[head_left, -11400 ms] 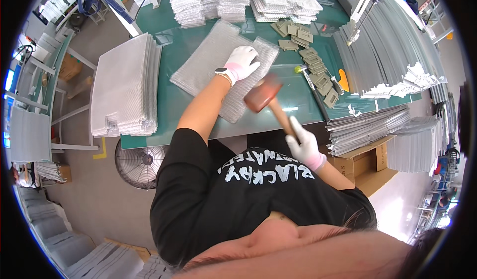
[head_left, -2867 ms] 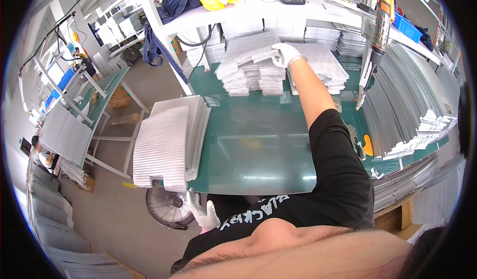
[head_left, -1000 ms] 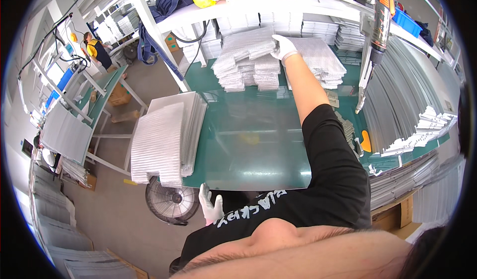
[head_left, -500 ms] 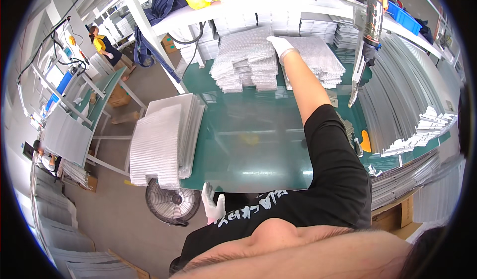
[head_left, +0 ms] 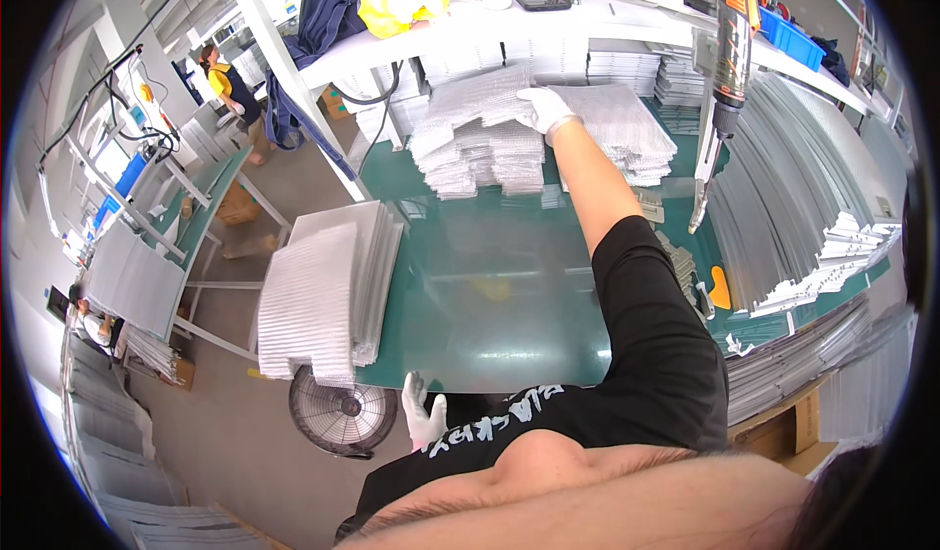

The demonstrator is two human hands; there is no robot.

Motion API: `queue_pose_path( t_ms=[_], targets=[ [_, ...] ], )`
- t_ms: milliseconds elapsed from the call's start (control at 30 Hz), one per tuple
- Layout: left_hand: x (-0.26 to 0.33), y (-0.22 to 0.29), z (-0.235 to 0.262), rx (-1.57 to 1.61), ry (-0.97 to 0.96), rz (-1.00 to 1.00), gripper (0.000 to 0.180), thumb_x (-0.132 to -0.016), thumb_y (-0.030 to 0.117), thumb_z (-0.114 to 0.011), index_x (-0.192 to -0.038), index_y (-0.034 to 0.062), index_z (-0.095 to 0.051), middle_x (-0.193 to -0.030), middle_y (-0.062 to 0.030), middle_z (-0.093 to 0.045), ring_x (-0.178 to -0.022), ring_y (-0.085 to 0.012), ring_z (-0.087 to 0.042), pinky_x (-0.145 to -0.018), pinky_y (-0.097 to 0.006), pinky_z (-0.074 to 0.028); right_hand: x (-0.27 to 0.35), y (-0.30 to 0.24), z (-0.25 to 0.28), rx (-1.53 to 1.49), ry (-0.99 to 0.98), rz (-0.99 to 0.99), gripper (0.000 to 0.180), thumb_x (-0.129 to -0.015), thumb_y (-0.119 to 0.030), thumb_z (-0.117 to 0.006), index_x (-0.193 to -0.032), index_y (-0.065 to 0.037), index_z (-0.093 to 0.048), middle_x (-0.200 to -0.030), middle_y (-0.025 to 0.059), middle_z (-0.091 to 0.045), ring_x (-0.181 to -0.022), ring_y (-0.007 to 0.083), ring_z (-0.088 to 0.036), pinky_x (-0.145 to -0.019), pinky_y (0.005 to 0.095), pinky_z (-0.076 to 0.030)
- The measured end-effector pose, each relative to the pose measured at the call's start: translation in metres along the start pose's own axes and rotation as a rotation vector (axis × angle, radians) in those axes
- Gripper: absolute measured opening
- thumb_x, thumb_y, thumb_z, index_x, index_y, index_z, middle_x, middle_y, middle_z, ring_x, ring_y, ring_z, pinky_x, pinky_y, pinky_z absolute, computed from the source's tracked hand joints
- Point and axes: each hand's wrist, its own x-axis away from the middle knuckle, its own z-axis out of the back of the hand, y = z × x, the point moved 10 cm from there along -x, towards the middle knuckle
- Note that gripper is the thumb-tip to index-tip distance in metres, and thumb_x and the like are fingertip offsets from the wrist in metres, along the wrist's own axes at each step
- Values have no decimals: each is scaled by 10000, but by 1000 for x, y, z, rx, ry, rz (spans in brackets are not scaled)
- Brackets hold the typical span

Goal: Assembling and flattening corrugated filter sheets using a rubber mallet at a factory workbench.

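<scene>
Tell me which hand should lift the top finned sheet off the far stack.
Right. The right hand already rests on the top finned sheet of the far stack; the left hand hangs below the table's near edge.

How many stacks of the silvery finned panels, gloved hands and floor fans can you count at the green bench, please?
Stacks of silvery finned panels on or overhanging the green bench: 3 (left edge, far middle, far right)
White-gloved hands: 2 (left hand, right hand)
Floor fans: 1
Total: 6
</scene>
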Motion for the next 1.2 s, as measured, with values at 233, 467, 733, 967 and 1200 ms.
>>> queue_pose_path(
  t_ms=[233, 467, 733, 967, 1200],
  targets=[
    [-2, -15, -4, 16, -37, -38, 772, -868, -4, -628, -1538, 4, -245, -1538, -206, -340, -1406, -351, -404, -1153, -457, -347, 5, -13, 2, -419, -294, 166, 430, -966, -43, -544, -1381, -23, -431, -1313, 190, -575, -1178, 372, -617, -968, 508, -559],
    [0, -16, -11, -46, -61, -19, 772, -871, 20, -643, -1541, 29, -259, -1522, -184, -365, -1391, -332, -435, -1133, -455, -366, 16, -25, -4, -516, -410, 251, 402, -965, -21, -546, -1351, -23, -435, -1226, 204, -583, -1090, 337, -652, -873, 445, -612],
    [1, -19, -14, -57, -79, 3, 747, -880, 30, -644, -1531, 23, -279, -1518, -178, -370, -1393, -316, -439, -1132, -446, -369, 28, -39, -4, -678, -532, 293, 291, -974, -32, -546, -1263, -39, -509, -1143, 123, -606, -1040, 282, -657, -906, 418, -590],
    [-6, 3, -34, -70, -153, -4, 678, -898, 49, -629, -1505, 2, -332, -1482, -168, -412, -1379, -292, -445, -1139, -411, -370, 14, -33, 16, -678, -311, 116, 231, -995, -116, -548, -1192, 5, -554, -1200, 204, -650, -1014, 320, -688, -853, 441, -600],
    [-22, 35, -61, 6, -249, -62, 618, -944, 11, -583, -1508, 16, -332, -1518, -159, -394, -1432, -290, -377, -1174, -413, -325, 30, -27, 17, -627, -268, 160, 345, -980, -67, -542, -1308, 32, -497, -1120, 144, -654, -1012, 291, -681, -821, 366, -602]
  ],
)
